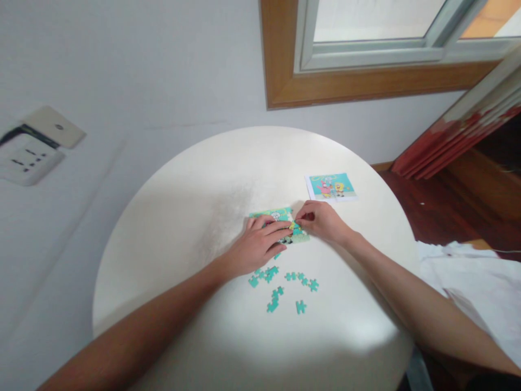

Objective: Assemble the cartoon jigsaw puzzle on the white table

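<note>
A partly assembled jigsaw puzzle [301,238] with a teal cartoon picture lies on the round white table [183,228]. My left hand [262,239] rests flat across its left and middle part, fingers stretched out, covering much of the picture. At the puzzle's right edge, my right hand [319,219] has thumb and fingers pinched on a small jigsaw piece, mostly hidden by the fingertips. Closer to me are several loose teal jigsaw pieces [300,307], in small groups. One more loose piece [277,256] shows just below my left hand.
Behind my right hand lies a reference picture card [331,186] with the same cartoon. A wall with a socket [30,157] stands at the left, and a wood-framed window [366,81] is beyond the table. A red and white curtain [443,138] hangs at the right.
</note>
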A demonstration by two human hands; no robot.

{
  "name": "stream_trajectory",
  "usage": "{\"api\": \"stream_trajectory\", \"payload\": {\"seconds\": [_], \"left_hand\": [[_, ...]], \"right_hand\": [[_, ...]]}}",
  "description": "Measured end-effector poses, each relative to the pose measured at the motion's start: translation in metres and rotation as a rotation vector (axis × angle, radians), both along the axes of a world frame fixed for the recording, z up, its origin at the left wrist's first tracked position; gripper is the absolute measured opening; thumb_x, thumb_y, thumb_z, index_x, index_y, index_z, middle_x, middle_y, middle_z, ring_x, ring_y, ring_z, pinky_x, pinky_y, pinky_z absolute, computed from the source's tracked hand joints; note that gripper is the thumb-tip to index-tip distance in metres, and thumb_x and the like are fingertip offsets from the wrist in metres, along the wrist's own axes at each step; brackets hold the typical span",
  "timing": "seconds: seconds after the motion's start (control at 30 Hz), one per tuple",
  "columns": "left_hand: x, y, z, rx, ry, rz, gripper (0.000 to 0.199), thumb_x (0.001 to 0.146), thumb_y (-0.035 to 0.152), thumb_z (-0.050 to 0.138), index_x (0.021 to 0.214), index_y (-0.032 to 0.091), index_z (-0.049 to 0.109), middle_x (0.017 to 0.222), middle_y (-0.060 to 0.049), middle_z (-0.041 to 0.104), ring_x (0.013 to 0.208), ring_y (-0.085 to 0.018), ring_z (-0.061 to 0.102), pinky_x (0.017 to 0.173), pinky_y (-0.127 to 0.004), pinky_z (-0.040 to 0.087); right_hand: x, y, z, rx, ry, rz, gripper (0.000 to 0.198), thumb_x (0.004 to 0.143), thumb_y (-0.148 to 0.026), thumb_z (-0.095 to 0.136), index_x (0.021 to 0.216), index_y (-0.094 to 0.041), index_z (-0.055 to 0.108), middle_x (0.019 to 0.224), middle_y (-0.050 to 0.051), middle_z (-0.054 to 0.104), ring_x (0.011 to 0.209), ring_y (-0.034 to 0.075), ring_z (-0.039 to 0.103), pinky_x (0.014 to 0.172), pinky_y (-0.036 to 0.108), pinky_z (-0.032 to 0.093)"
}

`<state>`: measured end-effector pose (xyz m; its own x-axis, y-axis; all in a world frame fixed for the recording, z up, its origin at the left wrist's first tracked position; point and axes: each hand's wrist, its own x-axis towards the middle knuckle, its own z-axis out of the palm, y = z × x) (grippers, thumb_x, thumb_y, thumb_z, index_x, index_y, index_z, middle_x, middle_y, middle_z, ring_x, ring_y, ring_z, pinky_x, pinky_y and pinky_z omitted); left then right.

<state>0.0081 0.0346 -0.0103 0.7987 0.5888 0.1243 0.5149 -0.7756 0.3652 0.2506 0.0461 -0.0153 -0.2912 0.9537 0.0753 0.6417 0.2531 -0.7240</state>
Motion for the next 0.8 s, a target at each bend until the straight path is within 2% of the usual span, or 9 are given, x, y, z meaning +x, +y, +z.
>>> {"api": "stream_trajectory", "payload": {"seconds": [0.2,0.43,0.8], "left_hand": [[0.001,0.0,0.003,-0.026,-0.089,0.032,0.036,0.098,0.036,0.051,0.132,0.03,0.057,0.139,-0.001,0.057,0.118,-0.026,0.044,0.101,-0.045,0.032],[-0.002,0.01,0.0,-0.027,-0.439,0.308,0.03,0.101,0.028,0.038,0.113,0.018,0.064,0.111,-0.006,0.067,0.107,-0.021,0.054,0.098,-0.039,0.04],[-0.003,0.014,-0.002,-0.048,-0.548,0.451,0.027,0.1,0.028,0.04,0.099,0.019,0.065,0.099,-0.005,0.068,0.1,-0.02,0.057,0.093,-0.036,0.043]], "right_hand": [[0.006,0.004,0.0,-0.019,0.071,-0.12,0.013,0.078,-0.023,0.058,0.074,-0.016,0.068,0.068,0.003,0.066,0.059,0.013,0.051,0.059,0.027,0.039],[0.011,0.004,-0.004,-0.033,0.051,-0.109,0.013,0.076,-0.022,0.057,0.073,-0.016,0.068,0.068,0.003,0.066,0.059,0.012,0.05,0.058,0.027,0.038],[0.001,-0.002,-0.004,-0.017,0.05,-0.027,0.012,0.074,-0.019,0.061,0.073,-0.018,0.072,0.075,0.004,0.067,0.063,0.013,0.054,0.059,0.027,0.04]]}}
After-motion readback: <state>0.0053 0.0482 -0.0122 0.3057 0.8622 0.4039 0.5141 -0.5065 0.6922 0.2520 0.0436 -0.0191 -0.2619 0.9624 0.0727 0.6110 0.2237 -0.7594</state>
